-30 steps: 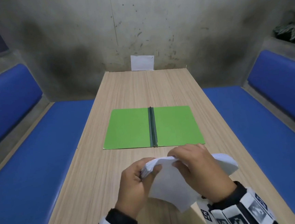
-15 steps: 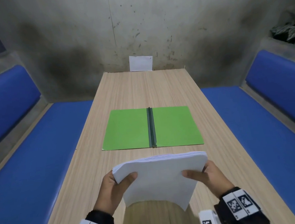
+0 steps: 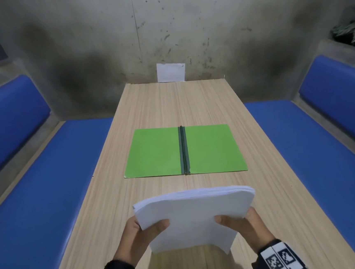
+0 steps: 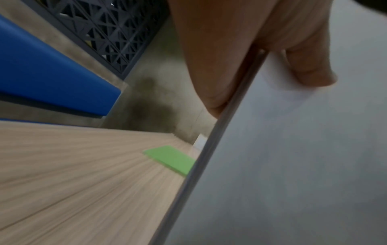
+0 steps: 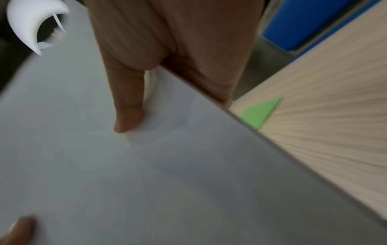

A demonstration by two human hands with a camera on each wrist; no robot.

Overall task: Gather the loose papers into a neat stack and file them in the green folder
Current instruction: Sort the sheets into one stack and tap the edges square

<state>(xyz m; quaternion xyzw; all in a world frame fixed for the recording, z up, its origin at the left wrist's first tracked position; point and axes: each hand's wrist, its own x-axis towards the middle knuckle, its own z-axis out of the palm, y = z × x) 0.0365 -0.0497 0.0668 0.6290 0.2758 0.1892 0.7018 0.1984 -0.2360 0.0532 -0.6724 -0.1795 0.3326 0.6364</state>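
A second ago both hands were bunched together over a curled, messy bundle at the near edge; now they have spread apart and the papers (image 3: 195,216) are squared into one flat stack, held up off the bench (image 3: 152,106). Since half a second ago the stack has barely shifted, sitting a touch higher in the head view.

Nearest, at 7 o'clock, the left hand (image 3: 136,238) grips the stack's left edge, thumb (image 3: 156,227) lying across the top sheet, fingers tucked underneath. The left wrist view confirms it: thumb (image 4: 307,66) on top, the stack's edge running diagonally below the palm. At 5 o'clock, the right hand (image 3: 248,227) mirrors that on the right edge, thumb (image 3: 226,219) pressed on the top sheet, fingers below. In the right wrist view the thumb (image 5: 130,106) lies flat on the white paper, and the other thumb tip peeks in at the lower left corner.

The stack tilts, far edge raised, and one lower sheet's corner pokes out at the near right.

Further out at 12 o'clock, well apart from the stack, the green folder (image 3: 152,153) lies wide open and flat on the bench, dark spine (image 3: 184,150) down the middle. Beyond it, at the far end, a white card (image 3: 171,72) leans on the stained wall. Blue seats (image 3: 38,200) flank at 9 and 3 o'clock.
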